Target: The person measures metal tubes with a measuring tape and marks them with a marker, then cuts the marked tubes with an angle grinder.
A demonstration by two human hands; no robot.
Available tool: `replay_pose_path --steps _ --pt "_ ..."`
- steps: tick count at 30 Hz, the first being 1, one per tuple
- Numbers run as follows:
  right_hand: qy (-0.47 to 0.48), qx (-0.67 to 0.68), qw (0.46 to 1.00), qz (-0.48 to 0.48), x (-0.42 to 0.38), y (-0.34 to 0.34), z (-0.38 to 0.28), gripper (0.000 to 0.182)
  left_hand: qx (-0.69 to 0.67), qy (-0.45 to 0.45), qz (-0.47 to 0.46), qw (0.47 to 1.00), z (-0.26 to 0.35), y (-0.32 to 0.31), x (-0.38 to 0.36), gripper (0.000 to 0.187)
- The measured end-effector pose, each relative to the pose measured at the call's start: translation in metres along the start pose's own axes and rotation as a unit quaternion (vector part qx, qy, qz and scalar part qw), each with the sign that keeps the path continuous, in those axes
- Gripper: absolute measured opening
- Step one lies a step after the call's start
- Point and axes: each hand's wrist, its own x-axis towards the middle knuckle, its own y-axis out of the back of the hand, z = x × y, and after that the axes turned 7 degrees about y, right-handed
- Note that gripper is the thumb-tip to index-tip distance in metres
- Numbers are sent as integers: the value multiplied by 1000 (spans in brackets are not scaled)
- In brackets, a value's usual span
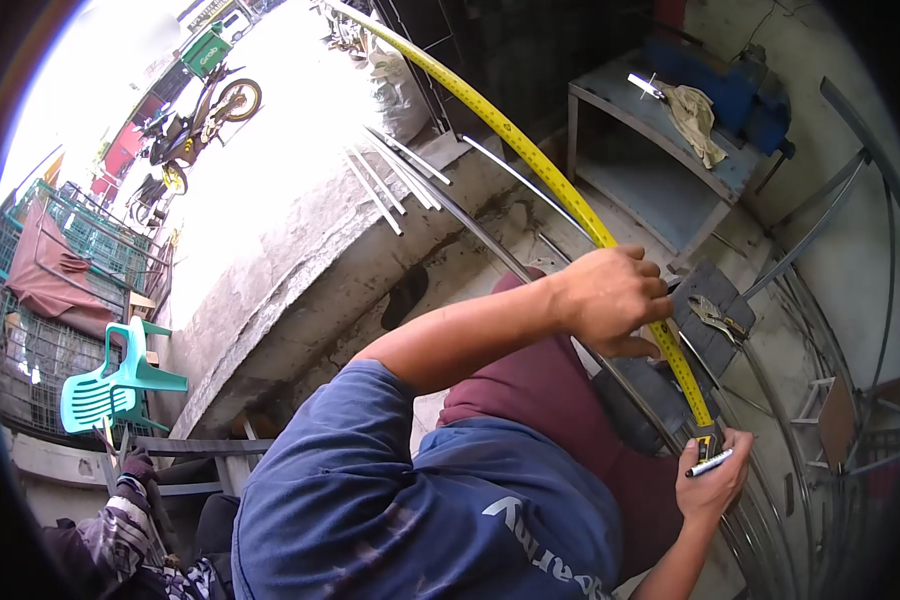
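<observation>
My left hand [620, 298] is closed around the yellow blade of a tape measure [510, 130], which stretches from the top of the view down to its case. In my right hand [715, 475] are the tape measure's small dark case and a white marker [710, 463] with a dark end. A long metal tube [480, 230] runs beneath my left forearm, past my thighs and toward my right hand. Beyond my hands, locking pliers [715, 318] lie on a dark flat surface.
Several loose metal tubes [390, 175] lie on the concrete ledge. A metal workbench [670, 150] holds a cloth [695, 120] and a blue machine. Bent metal bars line the right side. A green plastic chair [120, 375], a motorcycle [195, 125] and another person's gloved hand [138, 465] are at left.
</observation>
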Motion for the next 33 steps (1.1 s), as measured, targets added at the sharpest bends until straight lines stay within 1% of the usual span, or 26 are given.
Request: replay_pose_path --steps 1,2,3,4,6,8,10,11,14,15,18,19,20,23,26,29,32,33 --pt "6 27 1000 -7 11 -1 -15 55 -10 -29 30 999 11 -15 0 43" --pt "13 55 998 -14 20 -3 -28 57 2 -44 17 999 24 -24 2 40" --pt "13 82 997 3 25 -10 -35 61 11 -57 22 998 38 -28 3 37" --pt "-20 112 993 -17 30 -9 -47 59 20 -70 27 997 48 -31 3 34" --pt "-48 182 981 -34 35 -13 -56 49 47 -70 31 996 57 -34 2 31" --pt "-55 184 981 -22 34 -17 -55 48 63 -67 33 995 57 -28 2 30" --pt "-68 186 980 -26 29 -17 -50 47 66 -60 34 995 50 -7 -2 30" --pt "-76 189 978 -35 25 -15 -41 48 76 -37 24 996 45 0 -6 32" --pt "-105 197 974 -49 13 -8 -17 48 81 -6 13 997 26 23 -19 36" --pt "-108 197 973 -48 11 -6 -13 48 79 6 18 997 22 22 -23 38" --pt "-109 212 970 -50 6 -7 -10 49 46 0 29 999 23 12 -26 39" --pt "-110 222 967 -56 6 -9 -10 49 46 -22 42 998 27 7 -22 38" --pt "-110 231 965 -61 5 -10 -11 50 49 -20 40 998 31 2 -20 38" --pt "-110 259 958 -47 14 -11 -33 52 60 -9 32 998 46 -3 -12 37" --pt "-110 287 951 -24 18 -9 -40 57 54 -7 32 998 46 5 -5 33" --pt "-105 290 951 -5 18 -7 -37 62 66 4 50 997 42 21 -5 22" --pt "-108 257 960 3 17 -7 -33 64 173 0 122 977 55 50 -6 17" --pt "-112 251 962 3 17 -8 -33 64 121 27 142 982 63 55 -10 22"
